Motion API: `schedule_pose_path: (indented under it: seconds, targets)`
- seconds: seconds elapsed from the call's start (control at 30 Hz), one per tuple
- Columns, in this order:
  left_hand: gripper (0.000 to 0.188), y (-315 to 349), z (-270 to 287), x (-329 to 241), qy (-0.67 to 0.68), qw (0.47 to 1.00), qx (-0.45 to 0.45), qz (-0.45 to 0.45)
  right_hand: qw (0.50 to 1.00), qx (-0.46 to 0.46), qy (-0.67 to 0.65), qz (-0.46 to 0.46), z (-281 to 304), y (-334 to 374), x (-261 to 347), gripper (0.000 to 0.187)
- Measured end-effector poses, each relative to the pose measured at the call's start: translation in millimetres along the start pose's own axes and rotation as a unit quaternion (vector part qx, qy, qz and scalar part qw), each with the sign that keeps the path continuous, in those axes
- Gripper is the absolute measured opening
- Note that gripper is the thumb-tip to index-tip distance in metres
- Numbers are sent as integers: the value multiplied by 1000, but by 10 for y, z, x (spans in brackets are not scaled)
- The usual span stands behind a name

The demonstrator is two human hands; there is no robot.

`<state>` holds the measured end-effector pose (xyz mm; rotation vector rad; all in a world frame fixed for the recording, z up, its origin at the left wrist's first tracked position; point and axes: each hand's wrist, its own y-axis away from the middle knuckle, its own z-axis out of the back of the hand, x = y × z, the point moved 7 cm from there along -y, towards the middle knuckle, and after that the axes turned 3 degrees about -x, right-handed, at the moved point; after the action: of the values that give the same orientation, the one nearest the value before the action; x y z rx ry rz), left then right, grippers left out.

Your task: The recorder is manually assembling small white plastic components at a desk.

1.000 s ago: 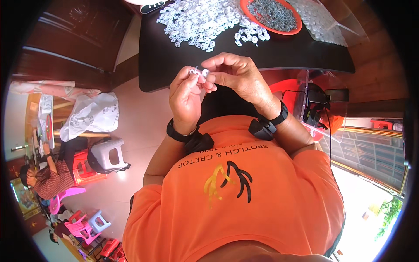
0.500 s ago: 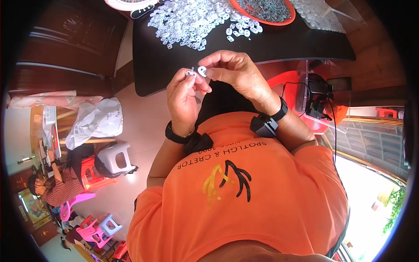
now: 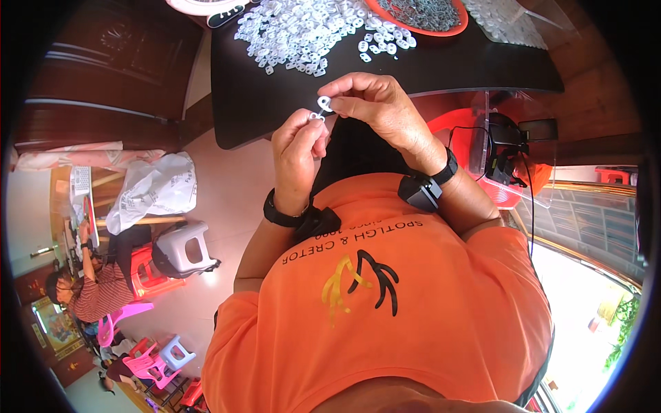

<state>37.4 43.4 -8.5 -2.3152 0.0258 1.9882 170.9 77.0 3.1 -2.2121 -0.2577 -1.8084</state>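
1. The dark desk [image 3: 496, 69] spans the top of the view, its near edge just beyond the hands.
2. The person, in an orange shirt [image 3: 441, 303], faces the desk with both forearms raised and bent inward; a black band circles each wrist.
3. A co-worker [image 3: 103, 292] in a striped top is well apart, at the far left.
4. A grey stool [image 3: 186, 244] stands on the floor to the person's left, next to a red one.
5. A white bag [image 3: 155, 193] hangs in loose folds near that stool.
6. A red basin [image 3: 451, 124], partly hidden, sits low on the right, near the right forearm.
7. A heap [image 3: 296, 34] of small white pieces spreads over the far side of the desk.
8. An orange bowl [image 3: 413, 28] of grey metal bits stands to the right of the heap.
9. The right hand [image 3: 385, 113] is pinched, thumb and index finger clamped on the right piece [image 3: 324, 102], a white ring-like one.
10. The left hand [image 3: 296, 148], lower, is clamped between thumb and index finger on the left piece [image 3: 317, 117], also white.
11. The two pieces are close together above the person's lap; whether they touch cannot be told.
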Motion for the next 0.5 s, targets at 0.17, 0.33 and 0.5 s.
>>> schedule_pose_path:
  seconds: [0.17,0.33,0.5]
  targets:
    - [21,5,-4,2,-11,1000,12,-2,999,6,19,31,-17,-3,9,14]
    - [23,8,-5,7,-19,1000,12,-6,996,0,63,60,-27,7,45,16]
    - [24,18,-11,9,-26,1000,2,-4,997,0,61,49,-24,13,28,14]
